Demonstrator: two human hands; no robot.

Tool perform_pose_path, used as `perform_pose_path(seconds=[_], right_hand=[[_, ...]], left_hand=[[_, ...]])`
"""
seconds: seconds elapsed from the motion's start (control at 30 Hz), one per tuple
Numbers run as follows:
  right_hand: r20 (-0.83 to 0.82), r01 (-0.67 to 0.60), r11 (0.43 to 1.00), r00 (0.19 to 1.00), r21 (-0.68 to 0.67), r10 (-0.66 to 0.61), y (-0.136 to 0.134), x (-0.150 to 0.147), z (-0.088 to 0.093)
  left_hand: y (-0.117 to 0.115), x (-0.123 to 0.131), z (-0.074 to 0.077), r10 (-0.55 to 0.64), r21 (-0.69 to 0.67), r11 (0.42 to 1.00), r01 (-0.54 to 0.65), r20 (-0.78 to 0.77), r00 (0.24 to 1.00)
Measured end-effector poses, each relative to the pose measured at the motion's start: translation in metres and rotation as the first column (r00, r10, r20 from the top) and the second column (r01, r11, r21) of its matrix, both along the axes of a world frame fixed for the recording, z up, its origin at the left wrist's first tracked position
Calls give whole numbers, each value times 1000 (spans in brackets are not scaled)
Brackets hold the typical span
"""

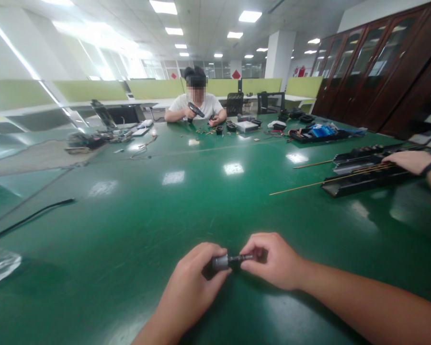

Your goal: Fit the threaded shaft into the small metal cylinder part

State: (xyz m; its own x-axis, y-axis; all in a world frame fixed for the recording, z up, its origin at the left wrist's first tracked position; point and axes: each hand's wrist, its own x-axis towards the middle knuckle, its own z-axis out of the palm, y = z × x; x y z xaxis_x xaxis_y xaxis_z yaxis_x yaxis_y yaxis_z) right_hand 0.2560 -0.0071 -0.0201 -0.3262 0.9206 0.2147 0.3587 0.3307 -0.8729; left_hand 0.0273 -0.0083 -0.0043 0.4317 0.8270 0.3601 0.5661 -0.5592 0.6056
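Close in front of me, a small grey cylinder (221,262) with a thin dark shaft (239,258) is held lengthwise just above the green table (147,211). My left hand (197,275) is closed around the cylinder, thumb and forefinger on either side of it. From the right, my right hand (273,261) pinches the far end of the shaft. The fingertips cover both ends of the part, and its exact kind is too small to make out.
Across the table, a person (197,100) holds a power drill (196,110) among small parts. At right, another person's hand (409,162) rests on black channels (366,179) with thin rods (298,188). A black cable (32,218) lies at left.
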Motion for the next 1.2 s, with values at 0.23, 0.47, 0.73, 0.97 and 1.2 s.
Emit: perform_pose_path(seconds=[0.23, 0.47, 0.73, 0.97, 1.2], right_hand=[[3, 13, 1000, 1000, -2, -13, -2, 1, 1], [2, 32, 999, 999, -28, -32, 0, 0, -1], [-93, 95, 990, 992, 101, -86, -2, 4, 4], [-83, -9, 992, 996, 129, 20, -6, 1, 4], [-94, -50, 985, 993, 162, 66, -7, -1, 6]], left_hand=[[1, -3, -3, 15, -5, 1000, -15, -17, 1000], [3, -5, -3, 21, 13, 1000, -20, -33, 999], [12, -16, 2, 125, 166, 979, -117, -40, 991], [19, -29, 11, 434, 78, 899, -431, -37, 900], [2, -47, 33, 420, -2, 907, -421, -60, 905]])
